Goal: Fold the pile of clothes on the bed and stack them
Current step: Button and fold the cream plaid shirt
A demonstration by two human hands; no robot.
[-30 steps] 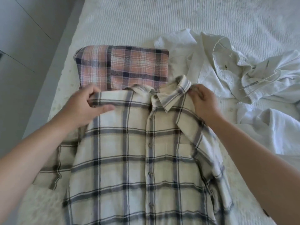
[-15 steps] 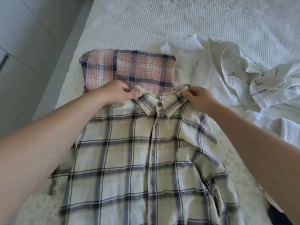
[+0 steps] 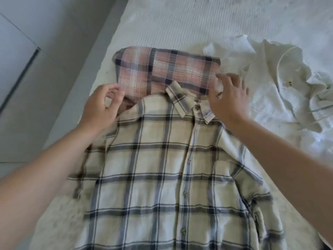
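Cream plaid shirt (image 3: 162, 168) lies face up and buttoned on the bed (image 3: 180, 20), its collar (image 3: 182, 100) overlapping the near edge of a folded pink plaid shirt (image 3: 167, 73). Left hand (image 3: 100, 109) is at the shirt's left shoulder, fingers loosely curled and apart, gripping nothing visible. Right hand (image 3: 228, 98) is just beside the collar's right side, fingers spread; whether it touches fabric cannot be determined. Unfolded white garments (image 3: 288, 98) are heaped to the right. Grey floor (image 3: 54, 69) borders the bed at left.

Soft, even daylight — faint shadows, mild motion blur, wide-angle bending at the edges.
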